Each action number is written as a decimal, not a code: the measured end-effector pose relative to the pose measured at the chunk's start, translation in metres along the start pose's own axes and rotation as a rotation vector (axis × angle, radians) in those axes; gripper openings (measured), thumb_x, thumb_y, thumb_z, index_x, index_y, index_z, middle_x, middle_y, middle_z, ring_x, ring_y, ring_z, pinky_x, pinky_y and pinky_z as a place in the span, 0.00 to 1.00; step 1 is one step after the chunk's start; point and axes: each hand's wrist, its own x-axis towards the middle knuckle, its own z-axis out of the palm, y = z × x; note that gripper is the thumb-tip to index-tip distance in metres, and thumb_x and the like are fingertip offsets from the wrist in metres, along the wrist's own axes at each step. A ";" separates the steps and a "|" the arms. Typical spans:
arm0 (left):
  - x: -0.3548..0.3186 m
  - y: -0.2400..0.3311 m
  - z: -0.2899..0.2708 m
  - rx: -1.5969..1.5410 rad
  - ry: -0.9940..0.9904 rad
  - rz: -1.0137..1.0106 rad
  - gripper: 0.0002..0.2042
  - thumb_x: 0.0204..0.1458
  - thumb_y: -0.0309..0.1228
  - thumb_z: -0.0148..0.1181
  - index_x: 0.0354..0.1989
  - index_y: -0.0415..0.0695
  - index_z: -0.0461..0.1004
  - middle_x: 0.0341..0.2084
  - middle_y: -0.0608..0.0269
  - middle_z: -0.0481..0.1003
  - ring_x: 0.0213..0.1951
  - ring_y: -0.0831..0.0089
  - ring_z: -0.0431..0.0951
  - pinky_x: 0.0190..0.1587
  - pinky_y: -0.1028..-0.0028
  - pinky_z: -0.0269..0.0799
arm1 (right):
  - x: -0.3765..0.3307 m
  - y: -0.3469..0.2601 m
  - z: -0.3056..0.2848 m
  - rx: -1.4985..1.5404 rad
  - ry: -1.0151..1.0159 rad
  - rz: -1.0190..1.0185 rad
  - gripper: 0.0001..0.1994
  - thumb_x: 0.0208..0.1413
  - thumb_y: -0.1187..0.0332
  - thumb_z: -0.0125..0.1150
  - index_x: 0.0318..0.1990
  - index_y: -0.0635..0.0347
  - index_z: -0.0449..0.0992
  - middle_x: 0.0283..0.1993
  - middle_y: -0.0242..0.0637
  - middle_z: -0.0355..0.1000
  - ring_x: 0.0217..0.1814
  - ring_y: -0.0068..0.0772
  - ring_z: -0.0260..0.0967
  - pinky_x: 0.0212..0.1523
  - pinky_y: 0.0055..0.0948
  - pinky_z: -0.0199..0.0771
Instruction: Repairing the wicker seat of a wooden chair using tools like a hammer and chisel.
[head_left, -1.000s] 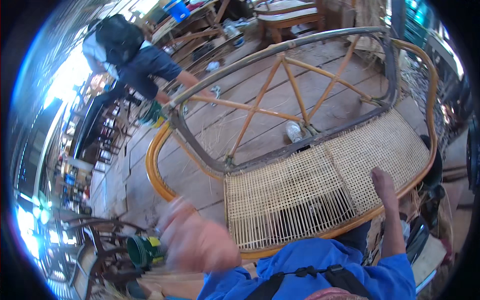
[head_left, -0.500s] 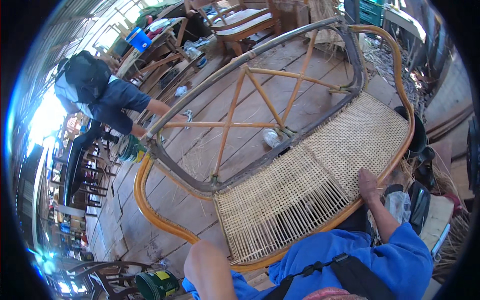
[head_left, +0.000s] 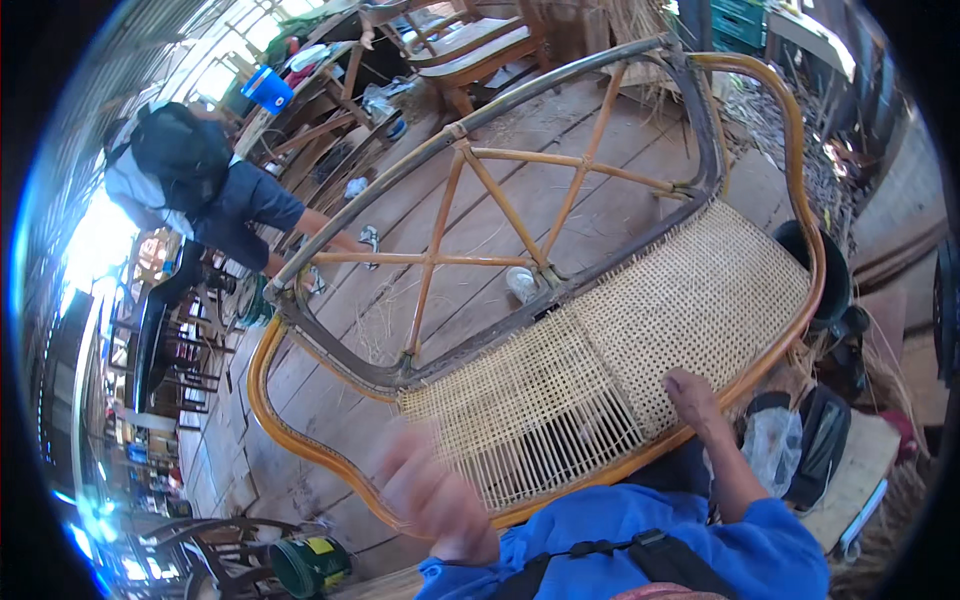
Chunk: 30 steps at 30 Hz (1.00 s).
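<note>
Pale straw colour on the flat woven cane seat panel [head_left: 705, 295] near the right hand [head_left: 692, 402], in small open lattice; toward the left hand [head_left: 435, 492], in loose stripes. Honey-orange on the curved rattan pole [head_left: 258, 388] left of that hand.

The floor [head_left: 290, 480] was made of long wooden planks with dark seams running slantwise. Thin straw-coloured strands [head_left: 375, 328] lay scattered on it left of the middle, and a white shoe-like thing [head_left: 521, 285] sat to their right. Farther left, a small crumpled white item [head_left: 356, 187] lay on the boards, and a co-worker's foot [head_left: 369, 243] was planted there. Near left stood a dark green bucket [head_left: 328, 575]. A wooden chair [head_left: 485, 50] stood at the far side. A far-left table [head_left: 263, 124] carried a blue-and-white pail [head_left: 268, 90].
</note>
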 end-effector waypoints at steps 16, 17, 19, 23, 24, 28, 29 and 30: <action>-0.116 -0.066 0.092 -0.462 -0.306 -0.878 0.10 0.56 0.34 0.52 0.33 0.39 0.72 0.20 0.72 0.68 0.24 0.85 0.66 0.28 0.82 0.66 | 0.012 -0.072 0.015 0.132 -0.416 -0.373 0.08 0.52 0.66 0.55 0.32 0.61 0.71 0.27 0.49 0.70 0.31 0.50 0.69 0.30 0.39 0.68; -0.115 -0.064 0.091 -0.475 -0.302 -0.876 0.10 0.56 0.34 0.52 0.33 0.39 0.72 0.20 0.72 0.68 0.24 0.85 0.66 0.28 0.82 0.66 | 0.011 -0.071 0.015 0.162 -0.416 -0.394 0.08 0.52 0.65 0.55 0.32 0.61 0.71 0.26 0.49 0.70 0.30 0.50 0.69 0.31 0.40 0.68; -0.110 -0.063 0.084 -0.330 -0.357 -0.847 0.10 0.56 0.35 0.52 0.33 0.39 0.72 0.20 0.70 0.69 0.23 0.85 0.65 0.27 0.81 0.65 | 0.012 -0.074 0.009 0.060 -0.424 -0.371 0.08 0.52 0.65 0.55 0.33 0.60 0.72 0.26 0.48 0.70 0.31 0.50 0.69 0.31 0.40 0.69; -0.126 -0.080 0.064 -0.180 -0.486 -0.917 0.11 0.55 0.36 0.52 0.33 0.39 0.72 0.20 0.67 0.71 0.26 0.83 0.69 0.31 0.80 0.67 | 0.030 -0.086 -0.014 0.005 -0.287 -0.458 0.13 0.51 0.68 0.54 0.44 0.61 0.70 0.28 0.44 0.72 0.29 0.44 0.70 0.32 0.37 0.69; -0.135 -0.082 0.061 -0.186 -0.536 -0.970 0.11 0.55 0.35 0.52 0.32 0.39 0.71 0.20 0.67 0.70 0.25 0.82 0.69 0.30 0.79 0.67 | 0.027 -0.116 -0.046 0.025 -0.232 -0.376 0.15 0.51 0.70 0.54 0.47 0.60 0.69 0.27 0.41 0.72 0.27 0.39 0.70 0.32 0.36 0.69; -0.168 -0.087 0.069 -0.448 -0.528 -0.961 0.14 0.54 0.38 0.53 0.33 0.37 0.71 0.19 0.66 0.71 0.23 0.81 0.68 0.26 0.76 0.66 | 0.016 -0.127 -0.165 1.069 0.417 -0.460 0.13 0.55 0.73 0.47 0.47 0.69 0.68 0.29 0.32 0.69 0.25 0.18 0.61 0.35 0.19 0.65; -0.170 -0.088 0.072 -0.453 -0.536 -0.962 0.14 0.54 0.38 0.53 0.33 0.37 0.71 0.19 0.66 0.71 0.23 0.81 0.68 0.26 0.76 0.66 | 0.013 -0.154 -0.160 1.064 0.424 -0.455 0.13 0.55 0.73 0.47 0.47 0.69 0.68 0.29 0.32 0.69 0.25 0.18 0.61 0.35 0.19 0.65; -0.171 -0.090 0.075 -0.462 -0.547 -0.981 0.14 0.54 0.38 0.54 0.32 0.37 0.72 0.19 0.66 0.71 0.23 0.80 0.68 0.26 0.76 0.66 | 0.015 -0.182 -0.147 0.916 0.453 -0.562 0.11 0.56 0.72 0.46 0.43 0.68 0.70 0.27 0.30 0.68 0.25 0.18 0.61 0.35 0.20 0.65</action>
